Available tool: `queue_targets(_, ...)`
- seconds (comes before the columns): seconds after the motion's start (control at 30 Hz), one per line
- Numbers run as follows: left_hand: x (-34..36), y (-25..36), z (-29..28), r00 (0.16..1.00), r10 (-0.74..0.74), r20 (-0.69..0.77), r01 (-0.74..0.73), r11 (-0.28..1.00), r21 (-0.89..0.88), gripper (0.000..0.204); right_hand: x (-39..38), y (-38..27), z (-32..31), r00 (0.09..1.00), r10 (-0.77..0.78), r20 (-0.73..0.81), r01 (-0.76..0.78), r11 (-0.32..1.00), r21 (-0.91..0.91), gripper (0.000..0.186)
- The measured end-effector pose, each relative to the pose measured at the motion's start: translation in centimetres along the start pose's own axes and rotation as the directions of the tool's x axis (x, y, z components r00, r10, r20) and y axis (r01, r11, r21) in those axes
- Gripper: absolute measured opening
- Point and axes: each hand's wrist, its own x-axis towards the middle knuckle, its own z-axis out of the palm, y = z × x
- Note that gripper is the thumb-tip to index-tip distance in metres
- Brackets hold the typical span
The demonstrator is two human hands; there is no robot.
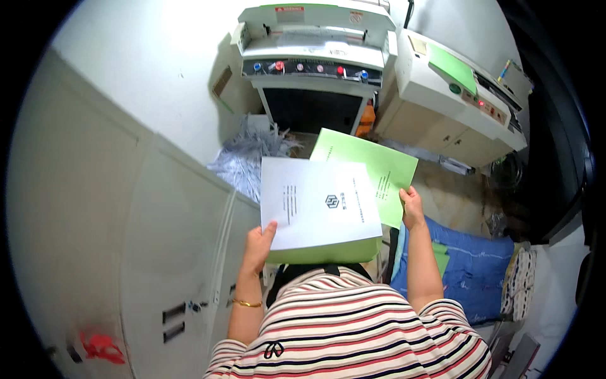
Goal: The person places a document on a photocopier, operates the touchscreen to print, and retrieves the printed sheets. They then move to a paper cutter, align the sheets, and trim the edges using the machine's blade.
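In the head view my left hand (258, 243) grips the lower left edge of a white printed sheet or document (315, 215), which lies over a green sheet (344, 252) showing along its bottom edge. My right hand (410, 207) pinches the right edge of another green printed sheet (398, 177), which sticks out behind the white one toward the upper right. Both hands hold the paper out in front of my striped top, thumbs on the upper faces. Whether the lower green sheet is separate or bound to the white one I cannot tell.
A paper-cutting machine (312, 44) stands ahead, with shredded paper (243, 161) beside it. At right, another machine (423, 76) on a cabinet carries a green sheet (451, 63). A blue quilted pad (473, 271) lies lower right. Pale cabinets (170, 227) line the left side.
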Motion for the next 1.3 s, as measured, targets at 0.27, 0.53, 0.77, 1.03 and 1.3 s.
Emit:
queue_targets(0.27, 3.9, 1.8, 1.5, 0.972, 0.095, -0.215, -0.005, 0.922, 0.387, 0.033, 17.4, 5.7, 10.0, 0.929, 0.353, -0.111, -0.366, 0.920, -0.141, 0.025)
queue_targets(0.53, 4.3, 4.7, 9.6, 0.743, -0.105, -0.661, 0.332, 0.915, 0.228, 0.031, 29.1, 15.8, 24.3, 0.754, 0.654, -0.056, -0.650, 0.733, -0.201, 0.029)
queue_targets(0.77, 5.2, 6.5, 14.0, 0.621, -0.347, -0.703, 0.508, 0.861, 0.023, 0.031, 29.3, 23.1, 30.5, 0.590, 0.801, -0.104, -0.807, 0.591, -0.025, 0.023)
queue_targets(1.03, 5.9, 6.8, 15.2, 0.571, -0.454, -0.683, 0.487, 0.858, -0.163, 0.032, 29.3, 24.8, 35.0, 0.627, 0.699, -0.343, -0.711, 0.694, 0.115, 0.031)
queue_targets(1.3, 6.5, 5.9, 14.8, 0.586, -0.369, -0.722, 0.454, 0.887, -0.086, 0.029, 30.6, 27.0, 37.7, 0.509, 0.861, 0.006, -0.851, 0.504, -0.147, 0.022)
